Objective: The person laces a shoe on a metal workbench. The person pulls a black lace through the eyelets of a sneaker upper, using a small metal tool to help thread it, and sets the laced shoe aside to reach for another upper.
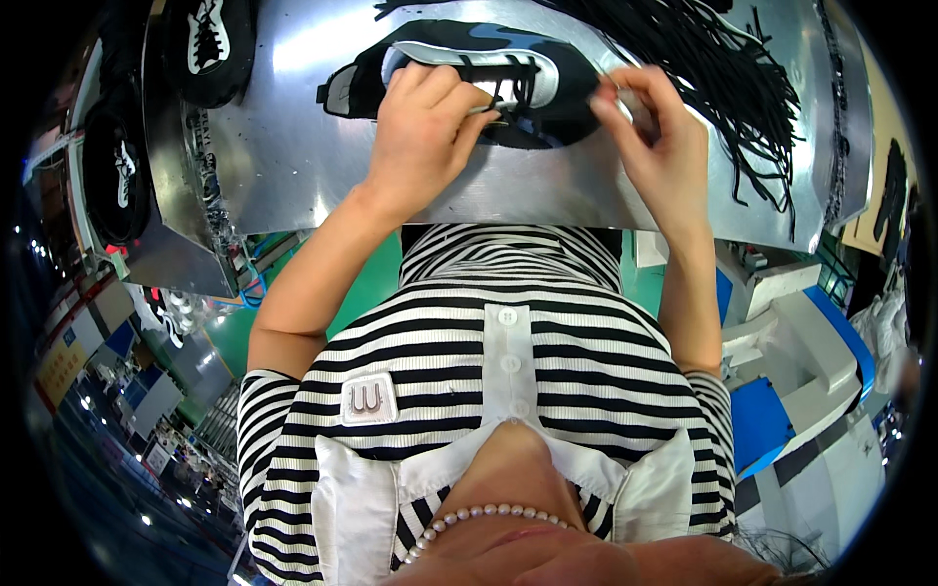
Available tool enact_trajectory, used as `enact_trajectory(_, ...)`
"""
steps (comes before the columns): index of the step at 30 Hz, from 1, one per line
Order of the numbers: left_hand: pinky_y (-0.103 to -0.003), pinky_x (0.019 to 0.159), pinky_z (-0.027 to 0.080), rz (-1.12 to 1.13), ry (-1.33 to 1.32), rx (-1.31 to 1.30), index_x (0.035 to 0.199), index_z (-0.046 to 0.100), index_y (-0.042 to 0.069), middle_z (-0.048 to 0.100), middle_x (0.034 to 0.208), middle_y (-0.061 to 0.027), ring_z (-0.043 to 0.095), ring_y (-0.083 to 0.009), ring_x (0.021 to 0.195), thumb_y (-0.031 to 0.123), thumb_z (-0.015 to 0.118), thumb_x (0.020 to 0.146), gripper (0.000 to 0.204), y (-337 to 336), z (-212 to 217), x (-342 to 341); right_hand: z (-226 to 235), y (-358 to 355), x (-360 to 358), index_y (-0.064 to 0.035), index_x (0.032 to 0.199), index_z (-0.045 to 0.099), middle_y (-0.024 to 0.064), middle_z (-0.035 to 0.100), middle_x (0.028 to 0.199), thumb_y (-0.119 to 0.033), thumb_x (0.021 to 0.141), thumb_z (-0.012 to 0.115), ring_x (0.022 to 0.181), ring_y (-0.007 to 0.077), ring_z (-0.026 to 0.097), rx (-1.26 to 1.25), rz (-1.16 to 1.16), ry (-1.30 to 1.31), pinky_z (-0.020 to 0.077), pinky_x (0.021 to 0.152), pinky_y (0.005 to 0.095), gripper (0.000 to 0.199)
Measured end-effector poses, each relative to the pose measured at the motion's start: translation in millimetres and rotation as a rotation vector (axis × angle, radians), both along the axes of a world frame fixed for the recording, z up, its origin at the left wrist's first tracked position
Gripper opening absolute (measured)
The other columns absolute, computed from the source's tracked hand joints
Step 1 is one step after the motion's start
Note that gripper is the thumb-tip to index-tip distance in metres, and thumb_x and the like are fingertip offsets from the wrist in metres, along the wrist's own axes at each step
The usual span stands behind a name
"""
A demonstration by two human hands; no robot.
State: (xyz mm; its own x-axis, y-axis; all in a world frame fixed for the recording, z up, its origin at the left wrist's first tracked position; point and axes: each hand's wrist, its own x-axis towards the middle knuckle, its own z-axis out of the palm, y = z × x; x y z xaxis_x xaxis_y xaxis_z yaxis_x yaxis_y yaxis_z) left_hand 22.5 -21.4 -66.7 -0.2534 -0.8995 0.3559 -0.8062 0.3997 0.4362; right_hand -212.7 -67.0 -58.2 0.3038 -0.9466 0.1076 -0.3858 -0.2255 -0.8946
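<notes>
A black shoe upper (pixel 576 83) with a pale lining lies on its side on the metal tabletop in front of me, its heel loop to the left and toe to the right. A black shoelace (pixel 525 80) crosses its white tongue in several rows. My left hand (pixel 425 132) is closed over the near side of the upper, thumb and forefinger pinching its eyelet edge beside the lace. Past the toe, my right hand (pixel 650 132) is raised with thumb and forefinger together, slightly blurred; a thin piece shows at its fingertips, too small to name.
A large bundle of loose black laces (pixel 728 83) covers the back right of the metal table (pixel 293 176). Another laced black shoe upper (pixel 207 49) lies at the far left, with one more (pixel 122 176) below it. A white and blue machine (pixel 796 352) stands at my right.
</notes>
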Motion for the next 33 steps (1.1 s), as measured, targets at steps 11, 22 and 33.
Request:
enact_trajectory(11, -0.036, 0.065, 0.041, -0.014, -0.028, -0.167, 0.085, 0.065, 0.008, 0.051, 0.075, -0.0041, 0.051, -0.0241, 0.073, 0.006, 0.077, 0.069, 0.020, 8, -12, -4, -8, -15, 52, -0.0072, 0.100, 0.064, 0.0061, 0.071, 0.079, -0.012, 0.081, 0.069, 0.073, 0.0247, 0.070, -0.134, 0.291, 0.329, 0.0527, 0.063, 0.0359, 0.020)
enact_trajectory(22, -0.036, 0.066, 0.041, -0.093, 0.000, -0.034, 0.086, 0.067, 0.008, 0.054, 0.077, -0.0038, 0.051, -0.0240, 0.074, 0.009, 0.079, 0.071, 0.019, 8, -2, -2, 16, -55, 43, -0.0062, 0.103, 0.072, -0.0048, 0.069, 0.084, -0.012, 0.088, 0.073, 0.071, 0.0035, 0.058, -0.038, 0.163, -0.542, 0.0462, 0.066, 0.0209, 0.017)
enact_trajectory(33, -0.035, 0.074, 0.044, -0.146, -0.101, 0.090, 0.100, 0.068, 0.008, 0.061, 0.085, -0.0044, 0.056, -0.0253, 0.082, 0.013, 0.076, 0.078, 0.025, 4, 8, 1, 41, -74, -6, -0.0014, 0.109, 0.067, -0.0012, 0.066, 0.087, -0.008, 0.090, 0.067, 0.057, 0.0008, 0.045, 0.170, -0.058, -0.726, 0.0325, 0.050, 0.0161, 0.020)
